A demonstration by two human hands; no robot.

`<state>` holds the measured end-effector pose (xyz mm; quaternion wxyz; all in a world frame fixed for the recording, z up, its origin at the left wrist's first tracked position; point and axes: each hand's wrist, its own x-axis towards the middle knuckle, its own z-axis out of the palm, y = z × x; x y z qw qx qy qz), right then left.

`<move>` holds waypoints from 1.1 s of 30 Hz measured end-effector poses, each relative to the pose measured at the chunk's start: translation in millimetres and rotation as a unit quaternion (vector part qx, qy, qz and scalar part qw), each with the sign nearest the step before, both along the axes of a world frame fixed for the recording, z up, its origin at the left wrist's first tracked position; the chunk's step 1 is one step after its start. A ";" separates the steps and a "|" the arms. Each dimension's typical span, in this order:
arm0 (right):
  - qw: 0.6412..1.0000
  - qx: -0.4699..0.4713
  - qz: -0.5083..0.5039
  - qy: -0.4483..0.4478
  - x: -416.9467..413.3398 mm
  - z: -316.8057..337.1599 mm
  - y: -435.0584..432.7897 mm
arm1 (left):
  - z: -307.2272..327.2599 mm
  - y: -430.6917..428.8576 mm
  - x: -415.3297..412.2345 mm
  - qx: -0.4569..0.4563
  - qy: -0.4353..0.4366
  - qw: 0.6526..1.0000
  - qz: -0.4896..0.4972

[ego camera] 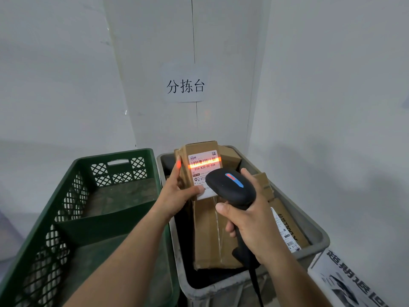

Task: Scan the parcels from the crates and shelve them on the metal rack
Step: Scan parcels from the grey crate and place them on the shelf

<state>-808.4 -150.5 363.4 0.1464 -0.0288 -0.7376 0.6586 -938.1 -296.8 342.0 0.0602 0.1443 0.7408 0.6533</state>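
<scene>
- The left hand (179, 191) gripped a small cardboard parcel (200, 151) and held it upright over the far end of the grey crate (217, 291). Its fingers lay up the parcel's left edge and its thumb pressed on the lower part of the shipping label (202, 173).
- The right hand (250, 222) was wrapped tightly round the handle of a black barcode scanner (230, 187), which pointed at the label. The red beam (204, 162) lay across the barcode and spilled onto a left fingertip.
- More parcels waited in the grey crate: a large taped box (208, 235) lay flat beneath the hands, and another labelled parcel (285, 227) leaned at the right side. No parcels showed in the green crate (115, 155) to the left.
- The metal rack was out of view, so shelving looked like a step not yet begun.
- Risk, as I judged it: the parcel was held by one hand alone, so it might slip or twist and drop back among the others, tilting the barcode out of the beam and spoiling the read.
- The thumb already covered part of the label. If it crept higher, it might hide the code.
- The scanner's cable (254, 282) hung down over the crate's near rim. It could snag there when the hand pulled away and jerk the scanner.
</scene>
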 end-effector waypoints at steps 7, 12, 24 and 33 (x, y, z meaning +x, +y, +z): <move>1.000 0.007 -0.006 0.007 4.5 2.2 3.7 | 1.3 2.8 1.4 0.002 -0.003 1.000 -0.002; 1.000 -0.001 -0.008 0.016 4.7 2.4 6.2 | 1.0 4.9 2.8 0.002 0.001 1.000 -0.008; 1.000 0.009 -0.010 0.016 8.4 4.4 12.4 | -0.7 8.1 2.1 -0.011 0.008 1.000 -0.007; 1.000 0.005 0.000 0.001 10.8 -3.7 18.1 | 3.9 5.1 -7.2 0.015 0.008 1.000 -0.001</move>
